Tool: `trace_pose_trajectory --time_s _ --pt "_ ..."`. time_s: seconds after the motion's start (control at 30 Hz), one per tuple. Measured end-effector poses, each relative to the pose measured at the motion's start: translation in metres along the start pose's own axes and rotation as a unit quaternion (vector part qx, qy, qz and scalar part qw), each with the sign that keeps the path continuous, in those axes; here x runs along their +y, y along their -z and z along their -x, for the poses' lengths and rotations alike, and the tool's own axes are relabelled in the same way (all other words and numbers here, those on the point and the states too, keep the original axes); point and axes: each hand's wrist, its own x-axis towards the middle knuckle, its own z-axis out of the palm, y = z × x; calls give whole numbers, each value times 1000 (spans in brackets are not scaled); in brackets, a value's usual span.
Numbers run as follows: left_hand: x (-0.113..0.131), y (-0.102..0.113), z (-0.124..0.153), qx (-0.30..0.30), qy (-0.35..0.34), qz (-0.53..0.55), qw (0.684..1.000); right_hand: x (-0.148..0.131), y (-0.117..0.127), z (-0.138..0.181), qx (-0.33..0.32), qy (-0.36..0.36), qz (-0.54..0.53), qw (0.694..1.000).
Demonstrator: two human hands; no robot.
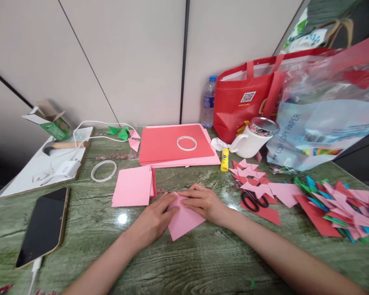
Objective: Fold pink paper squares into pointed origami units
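A piece of pink paper (186, 223) lies on the table in front of me with one corner pointing towards me; its top part is covered by my fingers. My left hand (155, 215) holds its left edge, thumb on the paper and fingertips near the top corner. On the upper right side, my right hand (204, 203) presses the paper with bent fingers, its fingertips close to those of the left. A stack of pink and red paper squares (132, 186) sits just beyond my left hand.
Behind are red sheets (162, 143), a tape roll (103, 171), a glue stick (224, 159) and a white mug (249, 141). Scissors (250, 200) and a pile of folded paper pieces (341, 205) lie right. A phone (43, 225) lies left; a red bag (242, 98) stands at the back.
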Motion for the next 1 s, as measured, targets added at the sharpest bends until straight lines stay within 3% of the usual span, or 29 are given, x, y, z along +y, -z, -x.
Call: trace_pose_trajectory --time_s 1.0 --pt "3 1 0 -38 4 -10 999 -3 2 -2 -9 -12 -16 1000"
